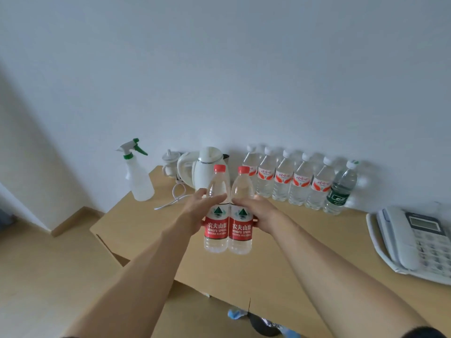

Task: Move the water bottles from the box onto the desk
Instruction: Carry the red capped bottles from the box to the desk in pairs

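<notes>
Two clear water bottles with red caps and red labels stand upright side by side over the wooden desk [280, 252]. My left hand [195, 212] grips the left bottle [216, 229] from its left side, fingers wrapped behind it. From the right, my right hand [256, 213] grips the right bottle [241, 230] the same way. The two bottles touch each other. Whether their bases rest on the desk I cannot tell. A cardboard box [195, 311] shows partly at the bottom edge, below my arms; its inside is hidden.
Several white-capped water bottles [284, 179] line the wall, with a green-labelled one [340, 189] at the right end. A white kettle [203, 169] with its cord and a spray bottle [139, 174] stand at the back left. A desk phone [415, 242] lies at the right.
</notes>
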A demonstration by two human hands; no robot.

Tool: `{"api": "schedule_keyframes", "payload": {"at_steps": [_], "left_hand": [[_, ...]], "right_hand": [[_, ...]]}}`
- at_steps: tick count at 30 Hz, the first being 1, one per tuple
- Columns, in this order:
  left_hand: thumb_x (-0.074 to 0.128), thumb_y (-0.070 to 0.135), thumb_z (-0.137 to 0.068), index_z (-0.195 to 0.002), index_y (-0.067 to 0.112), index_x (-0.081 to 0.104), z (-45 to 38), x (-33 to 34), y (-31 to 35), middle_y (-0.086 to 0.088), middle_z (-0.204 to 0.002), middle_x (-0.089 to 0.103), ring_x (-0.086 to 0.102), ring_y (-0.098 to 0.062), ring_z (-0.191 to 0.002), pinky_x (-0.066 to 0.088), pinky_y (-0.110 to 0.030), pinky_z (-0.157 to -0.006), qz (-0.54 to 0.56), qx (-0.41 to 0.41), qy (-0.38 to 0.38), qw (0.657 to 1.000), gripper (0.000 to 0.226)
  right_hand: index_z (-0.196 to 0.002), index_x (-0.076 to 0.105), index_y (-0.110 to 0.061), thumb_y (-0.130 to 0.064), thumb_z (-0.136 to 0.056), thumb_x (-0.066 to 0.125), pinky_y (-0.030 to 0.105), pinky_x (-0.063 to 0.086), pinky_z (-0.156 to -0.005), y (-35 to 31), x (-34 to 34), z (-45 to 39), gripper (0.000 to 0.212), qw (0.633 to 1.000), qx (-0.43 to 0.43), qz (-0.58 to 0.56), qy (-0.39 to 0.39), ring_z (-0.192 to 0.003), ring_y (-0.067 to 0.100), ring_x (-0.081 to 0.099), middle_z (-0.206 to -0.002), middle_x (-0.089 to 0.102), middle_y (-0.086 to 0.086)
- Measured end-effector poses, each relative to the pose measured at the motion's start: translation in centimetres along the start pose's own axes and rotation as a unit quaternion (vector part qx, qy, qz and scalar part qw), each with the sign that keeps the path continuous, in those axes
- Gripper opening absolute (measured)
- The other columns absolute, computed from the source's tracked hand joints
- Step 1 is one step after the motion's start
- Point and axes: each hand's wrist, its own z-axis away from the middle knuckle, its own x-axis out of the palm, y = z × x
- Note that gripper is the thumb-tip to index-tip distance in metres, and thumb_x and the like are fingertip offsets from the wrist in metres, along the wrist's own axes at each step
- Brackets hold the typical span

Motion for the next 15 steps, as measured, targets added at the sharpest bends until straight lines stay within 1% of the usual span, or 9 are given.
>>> {"api": "schedule_keyframes", "payload": {"at_steps": [2, 4, 5, 7, 9, 10, 13, 14, 15], "left_hand": [[0.082, 0.028, -0.083, -0.125, 0.02, 0.058, -1.5, 0.9, 0.2, -0.01, -0.115, 0.071, 0.069, -0.031, -0.104, 0.055, -0.049, -0.088, -0.009, -0.009, -0.021, 1.0, 0.05], [0.081, 0.023, -0.084, -0.126, 0.02, 0.057, -2.7, 1.8, 0.5, -0.009, -0.118, 0.07, 0.068, -0.029, -0.105, 0.054, -0.046, -0.086, -0.017, -0.01, -0.041, 0.999, 0.049], [0.081, 0.021, -0.084, -0.127, 0.02, 0.056, -3.3, 2.2, 0.5, -0.009, -0.119, 0.069, 0.068, -0.028, -0.105, 0.054, -0.043, -0.083, -0.022, -0.008, -0.052, 0.998, 0.05], [0.081, 0.017, -0.084, -0.129, 0.02, 0.055, -4.6, 2.7, 0.3, -0.01, -0.12, 0.07, 0.068, -0.028, -0.104, 0.054, -0.039, -0.08, -0.04, 0.0, -0.075, 0.996, 0.053], [0.082, 0.014, -0.082, -0.13, 0.019, 0.054, -6.0, 3.1, 0.1, -0.011, -0.119, 0.07, 0.069, -0.03, -0.106, 0.054, -0.041, -0.085, -0.065, 0.008, -0.1, 0.993, 0.056], [0.083, 0.013, -0.081, -0.13, 0.019, 0.054, -6.6, 3.2, 0.0, -0.011, -0.119, 0.07, 0.068, -0.03, -0.106, 0.054, -0.044, -0.088, -0.077, 0.012, -0.111, 0.991, 0.057], [0.086, 0.013, -0.076, -0.127, 0.023, 0.058, -8.3, 3.2, -0.3, -0.006, -0.116, 0.069, 0.067, -0.025, -0.107, 0.052, -0.047, -0.099, -0.122, 0.036, -0.119, 0.985, 0.059], [0.087, 0.012, -0.075, -0.127, 0.024, 0.059, -8.9, 3.2, -0.3, -0.004, -0.116, 0.069, 0.066, -0.024, -0.108, 0.051, -0.047, -0.101, -0.134, 0.044, -0.116, 0.983, 0.061], [0.088, 0.012, -0.074, -0.128, 0.024, 0.059, -9.4, 3.1, -0.3, -0.002, -0.117, 0.068, 0.065, -0.023, -0.109, 0.051, -0.046, -0.101, -0.142, 0.053, -0.115, 0.982, 0.062]], "right_hand": [[-0.13, 0.059, -0.012, -0.033, -0.079, 0.085, 0.042, 0.056, -0.089, -0.2, -1.3, -0.8, 0.061, 1.0, 0.009, -0.005, 0.017, -0.102, 0.026, 0.072, -0.11, 0.076, 0.008], [-0.129, 0.061, -0.01, -0.027, -0.08, 0.084, 0.036, 0.056, -0.08, -0.1, -2.5, -1.5, 0.057, 1.0, 0.008, -0.009, 0.029, -0.099, 0.025, 0.073, -0.109, 0.076, 0.007], [-0.129, 0.06, -0.011, -0.024, -0.08, 0.084, 0.035, 0.055, -0.079, 0.0, -3.1, -1.8, 0.056, 0.999, 0.005, -0.01, 0.036, -0.099, 0.024, 0.073, -0.11, 0.076, 0.007], [-0.13, 0.057, -0.013, -0.02, -0.079, 0.085, 0.038, 0.056, -0.088, 0.3, -4.0, -2.5, 0.059, 0.998, 0.0, -0.008, 0.056, -0.104, 0.025, 0.071, -0.115, 0.074, 0.007], [-0.131, 0.056, -0.015, -0.019, -0.076, 0.087, 0.043, 0.053, -0.099, 0.6, -4.8, -2.9, 0.063, 0.998, -0.003, -0.001, 0.07, -0.109, 0.024, 0.069, -0.117, 0.073, 0.005], [-0.13, 0.056, -0.015, -0.019, -0.075, 0.088, 0.043, 0.052, -0.101, 0.7, -5.1, -2.9, 0.064, 0.997, -0.003, 0.009, 0.077, -0.11, 0.024, 0.068, -0.117, 0.073, 0.004], [-0.131, 0.056, -0.016, -0.017, -0.073, 0.09, 0.043, 0.05, -0.103, 1.1, -5.5, -3.1, 0.067, 0.993, -0.006, 0.033, 0.111, -0.116, 0.022, 0.065, -0.121, 0.07, 0.001], [-0.131, 0.056, -0.017, -0.016, -0.072, 0.09, 0.042, 0.05, -0.102, 1.2, -5.5, -3.2, 0.068, 0.992, -0.011, 0.036, 0.123, -0.117, 0.021, 0.064, -0.123, 0.069, -0.001], [-0.129, 0.057, -0.02, -0.015, -0.071, 0.091, 0.038, 0.051, -0.098, 1.2, -5.5, -3.4, 0.067, 0.99, -0.019, 0.04, 0.134, -0.116, 0.019, 0.063, -0.121, 0.069, -0.003]]}}
